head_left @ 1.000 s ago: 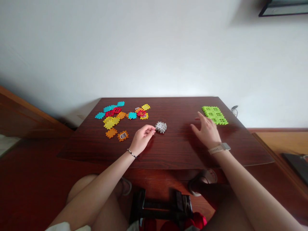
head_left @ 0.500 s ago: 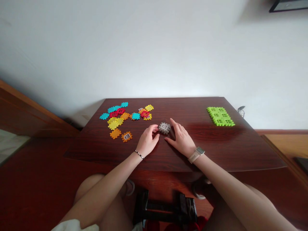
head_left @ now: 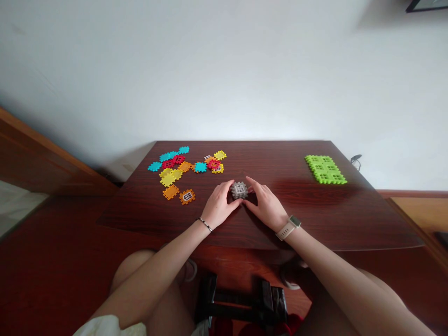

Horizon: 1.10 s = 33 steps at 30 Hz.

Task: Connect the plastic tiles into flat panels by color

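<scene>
A small grey stack of toothed building tiles (head_left: 240,189), with a white window piece on top, lies on the table in front of me. From its left side, my left hand (head_left: 220,200) holds it, fingertips at the far left corner and thumb along the near edge. My right hand (head_left: 265,203) closes round the opposite side, its thumb meeting the left thumb at the near edge and its index finger reaching past the far right corner. How many tiles are in the stack I cannot tell.
To the left lie loose toothed tiles: orange ones (head_left: 171,192), yellow ones (head_left: 168,179), blue ones (head_left: 200,167) and red ones (head_left: 178,159), some with windows. A joined bright green panel (head_left: 325,169) lies at the right of the dark wooden table (head_left: 273,151). A wall stands behind.
Both hands have closed in on the grey stack from either side, and the thumbs have come together at its near edge. The stack now looks squarer. The view has shifted slightly.
</scene>
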Motion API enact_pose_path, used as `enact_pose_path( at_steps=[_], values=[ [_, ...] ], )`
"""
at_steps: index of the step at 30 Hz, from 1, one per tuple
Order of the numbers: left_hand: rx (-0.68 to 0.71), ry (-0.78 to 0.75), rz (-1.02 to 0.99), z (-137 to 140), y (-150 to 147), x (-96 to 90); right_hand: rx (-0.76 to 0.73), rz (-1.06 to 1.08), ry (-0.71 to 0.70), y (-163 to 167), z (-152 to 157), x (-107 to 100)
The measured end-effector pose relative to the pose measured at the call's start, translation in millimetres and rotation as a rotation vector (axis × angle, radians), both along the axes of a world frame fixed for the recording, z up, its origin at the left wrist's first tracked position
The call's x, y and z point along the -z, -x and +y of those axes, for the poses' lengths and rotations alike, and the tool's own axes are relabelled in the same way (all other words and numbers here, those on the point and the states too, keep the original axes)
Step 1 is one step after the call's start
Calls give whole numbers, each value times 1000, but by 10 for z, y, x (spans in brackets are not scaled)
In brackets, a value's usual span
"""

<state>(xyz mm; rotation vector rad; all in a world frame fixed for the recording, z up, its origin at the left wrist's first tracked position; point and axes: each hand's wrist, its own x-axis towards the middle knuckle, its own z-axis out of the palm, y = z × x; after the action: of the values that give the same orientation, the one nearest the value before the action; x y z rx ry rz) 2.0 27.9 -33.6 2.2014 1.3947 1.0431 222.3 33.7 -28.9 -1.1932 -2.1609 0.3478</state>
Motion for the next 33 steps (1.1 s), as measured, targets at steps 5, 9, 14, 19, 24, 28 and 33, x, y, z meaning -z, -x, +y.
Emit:
enact_pose_path(
  at_steps=[5, 9, 14, 19, 24, 28, 33],
  values=[
    [67, 15, -16, 10, 3, -21, 14, -30, 18, -42, -9, -52],
    [101, 32, -28, 5, 9, -38, -10, -45, 50, -94, -12, -107],
    [112, 28, -17, -4, 18, -42, -31, -23, 92, -138, -1, -139],
    [104, 34, -10, -11, 3, -69, -44, 48, 145, -165, 34, -127],
    [89, 59, -15, -19, -6, -88, -26, 190, 193, -217, 50, -203],
    [94, 42, -7, -26, -4, -86, 57, 308, 179, -262, 57, -289],
    [104, 34, -13, -33, -7, -103, 79, 386, 167, -262, 46, -325]
  ],
)
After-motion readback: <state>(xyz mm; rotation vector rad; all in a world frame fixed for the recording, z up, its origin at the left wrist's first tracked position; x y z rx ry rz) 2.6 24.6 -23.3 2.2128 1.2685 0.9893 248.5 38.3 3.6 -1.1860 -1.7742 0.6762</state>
